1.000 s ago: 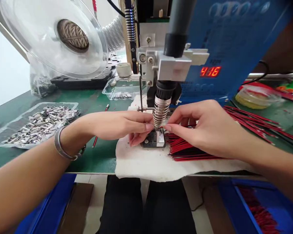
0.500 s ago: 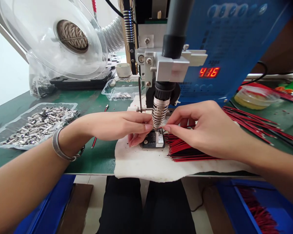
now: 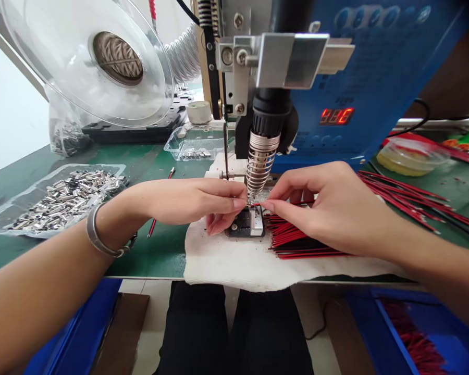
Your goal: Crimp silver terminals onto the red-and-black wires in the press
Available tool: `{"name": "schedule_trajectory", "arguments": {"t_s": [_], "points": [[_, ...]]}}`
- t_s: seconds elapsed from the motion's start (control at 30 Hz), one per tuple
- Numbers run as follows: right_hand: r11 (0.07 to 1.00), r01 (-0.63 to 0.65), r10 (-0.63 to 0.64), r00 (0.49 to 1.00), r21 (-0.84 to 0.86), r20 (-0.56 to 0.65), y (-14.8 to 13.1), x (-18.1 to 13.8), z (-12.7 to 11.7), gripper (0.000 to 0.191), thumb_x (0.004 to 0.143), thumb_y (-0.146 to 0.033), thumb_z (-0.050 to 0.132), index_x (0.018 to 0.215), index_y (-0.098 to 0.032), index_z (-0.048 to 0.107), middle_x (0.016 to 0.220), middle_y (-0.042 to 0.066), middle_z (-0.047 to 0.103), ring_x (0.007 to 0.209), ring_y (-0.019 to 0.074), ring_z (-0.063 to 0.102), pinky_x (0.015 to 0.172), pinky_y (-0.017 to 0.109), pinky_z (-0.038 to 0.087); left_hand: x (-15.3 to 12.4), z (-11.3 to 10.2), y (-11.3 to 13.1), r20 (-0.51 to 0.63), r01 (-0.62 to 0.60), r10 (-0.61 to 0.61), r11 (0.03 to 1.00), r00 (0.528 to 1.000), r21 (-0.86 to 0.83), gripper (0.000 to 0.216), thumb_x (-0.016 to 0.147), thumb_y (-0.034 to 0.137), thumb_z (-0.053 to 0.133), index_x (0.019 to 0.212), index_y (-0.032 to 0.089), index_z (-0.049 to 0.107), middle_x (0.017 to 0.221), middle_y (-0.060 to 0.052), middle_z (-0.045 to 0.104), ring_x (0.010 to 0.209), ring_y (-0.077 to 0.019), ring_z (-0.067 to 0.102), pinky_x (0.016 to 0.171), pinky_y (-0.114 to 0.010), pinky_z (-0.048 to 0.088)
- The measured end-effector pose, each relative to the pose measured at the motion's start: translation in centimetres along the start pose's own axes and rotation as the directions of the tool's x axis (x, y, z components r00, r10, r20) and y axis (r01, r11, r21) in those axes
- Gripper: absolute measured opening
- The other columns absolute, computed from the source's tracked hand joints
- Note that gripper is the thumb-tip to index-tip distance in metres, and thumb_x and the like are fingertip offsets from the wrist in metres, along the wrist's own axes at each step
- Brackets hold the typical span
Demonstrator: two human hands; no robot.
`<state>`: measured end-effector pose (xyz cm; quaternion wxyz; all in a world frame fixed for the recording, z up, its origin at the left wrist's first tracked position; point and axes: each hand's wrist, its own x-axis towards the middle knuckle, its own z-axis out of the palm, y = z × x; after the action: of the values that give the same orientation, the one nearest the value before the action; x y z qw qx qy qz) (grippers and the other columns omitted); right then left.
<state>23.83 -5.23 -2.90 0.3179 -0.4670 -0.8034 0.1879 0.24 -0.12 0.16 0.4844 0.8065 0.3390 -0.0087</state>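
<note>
A soldering machine's head, with a spring-wrapped tip [image 3: 261, 161], hangs above a small black and metal fixture [image 3: 256, 221]. To its left, my left hand [image 3: 203, 203] is closed in a pinch at the fixture; what lies between its fingertips is hidden. From the other side, my right hand [image 3: 316, 200] pinches a thin red wire [image 3: 258, 204] whose end reaches over the fixture under the tip. Below my right hand, a bundle of red and black wires [image 3: 297, 245] lies on a white cloth [image 3: 226, 265].
A clear tray of metal connectors [image 3: 74, 195] sits at left, with one finished-looking wire piece [image 3: 152, 227] beside it. Behind are a clear spool [image 3: 62, 57] and a smaller tray [image 3: 195, 146]. More wires [image 3: 406, 200] and a round tub [image 3: 410, 156] are at right, near the blue machine [image 3: 359, 67].
The soldering head has risen, lifting its tip away from the fixture. Both my hands stay nearly still, and the red digits on the display look different.
</note>
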Motion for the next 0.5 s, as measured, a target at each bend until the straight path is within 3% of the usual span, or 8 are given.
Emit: {"name": "schedule_trajectory", "arguments": {"t_s": [0.5], "points": [[0.998,0.055,-0.055,0.998,-0.008,0.020,0.05,-0.11,-0.34,0.014,0.088,-0.019,0.070,0.076,-0.022,0.078,0.063,-0.001,0.071,0.051,0.0145,0.057,0.054,0.031,0.045,-0.10,-0.07,0.13,0.026,-0.015,0.013,0.997,1.000,0.071,0.040,0.110,0.035,0.044,0.076,0.020,0.057,0.076,-0.004,0.063,0.075,-0.0183,0.059,0.077,-0.030,0.053]]}}
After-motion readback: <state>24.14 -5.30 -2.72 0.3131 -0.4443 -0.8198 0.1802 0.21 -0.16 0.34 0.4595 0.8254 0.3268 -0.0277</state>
